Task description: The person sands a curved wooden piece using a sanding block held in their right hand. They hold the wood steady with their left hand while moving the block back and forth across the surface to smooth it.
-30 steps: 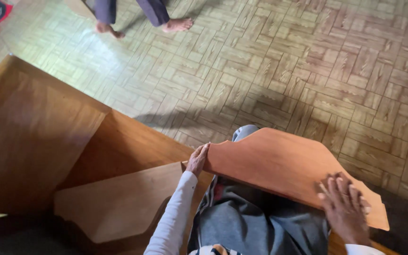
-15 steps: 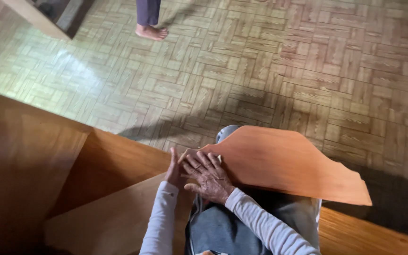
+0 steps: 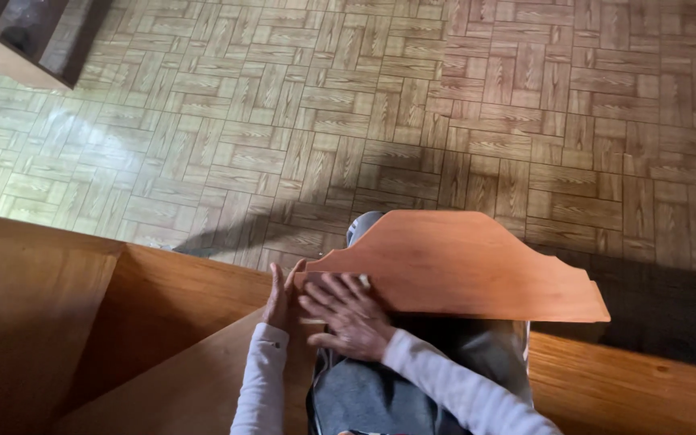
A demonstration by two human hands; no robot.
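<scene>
You have a flat wooden panel (image 3: pixel 461 266) across your lap, lying nearly level over your grey-trousered knees. It is smooth, reddish-orange wood with a plain, lightly glossy face. Its far edge runs straight; its left end slopes down to a narrow tip with a small scalloped step, and the right end has a like step before a sharp corner that juts past your leg over the dark floor shadow. The left tip lies just beside the brown boards on your left, and both your hands rest at that tip.
</scene>
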